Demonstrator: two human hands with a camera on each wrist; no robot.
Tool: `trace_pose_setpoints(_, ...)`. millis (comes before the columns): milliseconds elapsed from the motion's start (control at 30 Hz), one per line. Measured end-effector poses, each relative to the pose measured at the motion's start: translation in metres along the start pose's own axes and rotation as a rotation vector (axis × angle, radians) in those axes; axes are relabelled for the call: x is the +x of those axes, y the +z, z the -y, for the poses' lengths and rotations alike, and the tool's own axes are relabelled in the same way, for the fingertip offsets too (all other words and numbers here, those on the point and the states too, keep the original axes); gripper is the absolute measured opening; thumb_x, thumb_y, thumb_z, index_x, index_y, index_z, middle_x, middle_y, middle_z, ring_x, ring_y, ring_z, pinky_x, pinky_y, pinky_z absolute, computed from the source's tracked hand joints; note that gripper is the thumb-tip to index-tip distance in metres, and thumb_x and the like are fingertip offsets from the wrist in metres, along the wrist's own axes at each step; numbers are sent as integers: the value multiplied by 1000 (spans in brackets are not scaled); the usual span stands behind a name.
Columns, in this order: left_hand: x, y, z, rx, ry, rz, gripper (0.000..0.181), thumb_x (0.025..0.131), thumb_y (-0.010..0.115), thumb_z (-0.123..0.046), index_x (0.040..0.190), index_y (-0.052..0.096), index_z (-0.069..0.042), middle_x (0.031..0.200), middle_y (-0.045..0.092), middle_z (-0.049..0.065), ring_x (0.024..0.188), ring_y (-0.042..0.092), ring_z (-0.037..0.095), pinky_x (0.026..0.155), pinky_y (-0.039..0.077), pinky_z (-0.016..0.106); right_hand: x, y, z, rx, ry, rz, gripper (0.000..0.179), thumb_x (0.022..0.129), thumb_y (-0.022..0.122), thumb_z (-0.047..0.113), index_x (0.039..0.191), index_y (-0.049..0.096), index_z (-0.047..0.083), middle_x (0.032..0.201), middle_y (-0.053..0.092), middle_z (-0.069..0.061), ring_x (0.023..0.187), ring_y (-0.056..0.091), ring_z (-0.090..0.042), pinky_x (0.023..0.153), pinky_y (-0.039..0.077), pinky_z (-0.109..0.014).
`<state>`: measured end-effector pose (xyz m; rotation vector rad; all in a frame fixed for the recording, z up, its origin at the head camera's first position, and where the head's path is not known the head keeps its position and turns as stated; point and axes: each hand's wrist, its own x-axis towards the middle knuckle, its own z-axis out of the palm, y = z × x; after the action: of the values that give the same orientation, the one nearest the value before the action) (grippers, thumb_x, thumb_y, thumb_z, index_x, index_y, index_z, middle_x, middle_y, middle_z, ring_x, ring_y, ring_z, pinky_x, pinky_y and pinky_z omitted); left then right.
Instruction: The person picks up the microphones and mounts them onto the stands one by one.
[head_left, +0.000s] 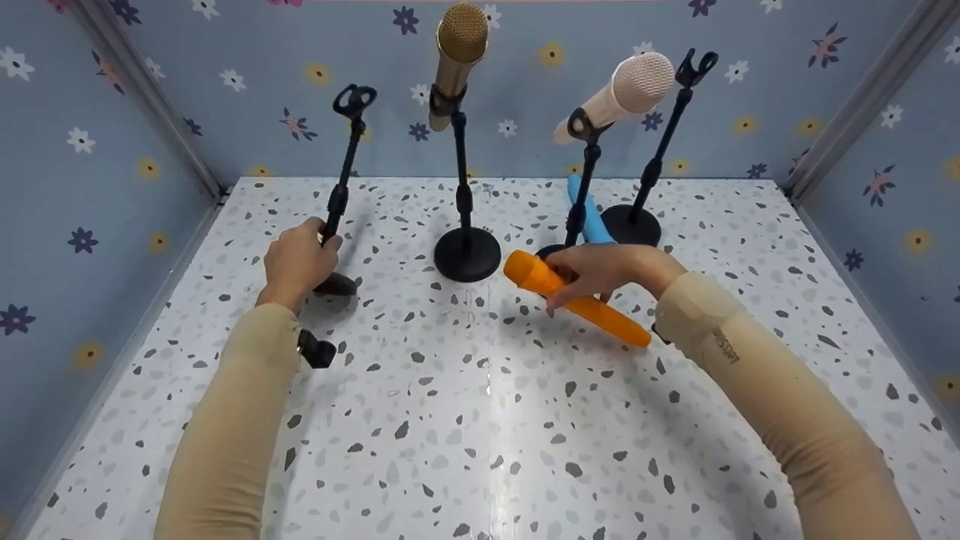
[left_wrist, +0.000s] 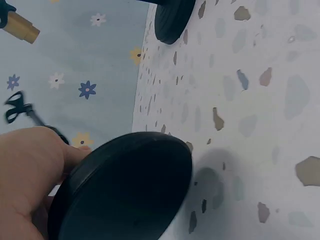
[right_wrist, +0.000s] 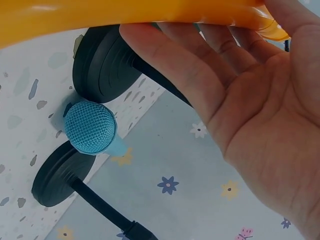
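My left hand [head_left: 296, 259] grips the lower pole of a black microphone stand [head_left: 339, 199], whose top clip holds nothing. In the left wrist view its round base [left_wrist: 125, 190] is tipped, with the underside showing and a shadow on the table beside it. My right hand [head_left: 607, 268] holds an orange microphone [head_left: 611, 321] between thumb and fingers, slantwise above the table. Beyond that hand lies a blue microphone [head_left: 592, 217], its mesh head [right_wrist: 90, 127] showing between two stand bases in the right wrist view.
A gold microphone [head_left: 461, 37] sits in the clip of the middle stand [head_left: 465, 199]. The stand [head_left: 589, 169] behind my right hand carries a pale pink microphone [head_left: 641, 84]. A far-right stand [head_left: 660, 150] has a bare clip. Flower-patterned walls [head_left: 510, 157] enclose the speckled table [head_left: 450, 420].
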<state>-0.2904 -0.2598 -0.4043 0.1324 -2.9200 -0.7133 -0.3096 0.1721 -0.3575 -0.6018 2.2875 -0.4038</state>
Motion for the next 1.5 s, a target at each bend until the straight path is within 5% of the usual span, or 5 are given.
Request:
trace_pose_setpoints(333,-19,4,3,-201,52,80,31,105,55,-22,125,51,1,120,64,28,111,61,46,97,45,61,-4,1,1,-74,11,51,49,91,74,48,127,56,20,115,62,-5,101,61,-24,85,58,-39)
trace_pose_setpoints(800,-41,25,11,-296,179,122,28,105,56,-18,125,55,2,120,65,25,100,61,37,92,44,50,-5,1,-3,-126,-66,-7,42,91,76,44,120,61,18,107,63,-3,95,59,-23,87,51,-39)
trace_pose_setpoints(1000,-45,31,5,-373,236,148,26,104,57,-16,124,56,1,116,65,23,102,61,36,95,43,49,-9,0,-5,-84,-114,-77,43,92,74,47,122,59,20,109,63,-2,98,59,-23,92,50,-41)
trace_pose_setpoints(1267,-49,36,-6,-477,285,287,24,105,57,-14,123,57,0,114,64,19,102,64,34,98,46,48,-13,-1,-8,26,-191,-121,49,96,70,42,134,49,20,119,62,-3,107,60,-23,103,46,-47)
trace_pose_setpoints(1500,-53,43,-20,-454,289,249,26,100,67,-25,114,61,-4,102,67,12,94,62,27,88,48,40,-16,0,-12,2,-228,-156,49,98,68,40,137,47,19,116,62,-5,103,60,-24,100,47,-47)
